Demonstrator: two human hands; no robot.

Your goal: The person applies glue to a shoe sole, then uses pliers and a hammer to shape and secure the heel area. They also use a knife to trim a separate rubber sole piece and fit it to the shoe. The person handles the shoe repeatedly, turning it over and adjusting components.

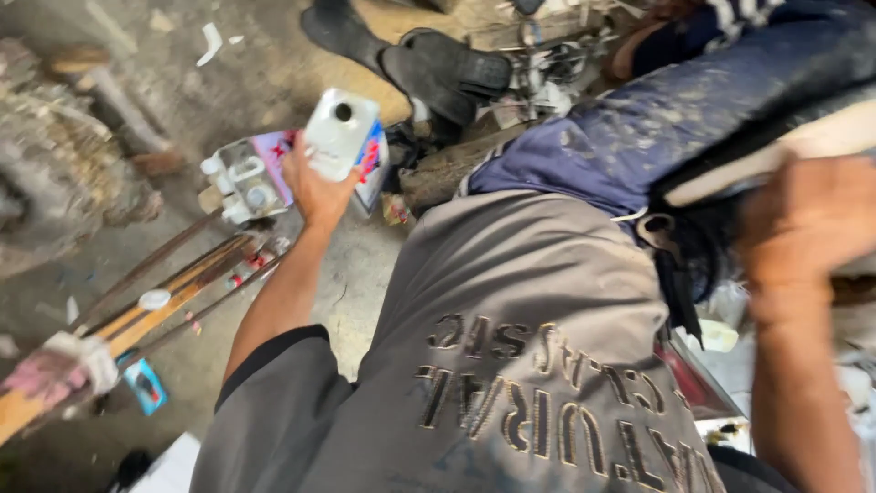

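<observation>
Concrete floor [356, 283], dusty, littered; left hand [315, 187] in closed grip on white bottle [339, 132]; right hand's [803, 228] grip unclear.

This is looking like a rough workshop or repair yard. A stained, dusty concrete floor [356, 274] is spreading under the left hand [315, 187], which is gripping a white plastic container [339, 132]. Just left of that grip, wooden sticks [173, 292] and scraps are lying about; beyond it, black sandals [429, 59] and metal clutter [547, 68] are sitting.
</observation>
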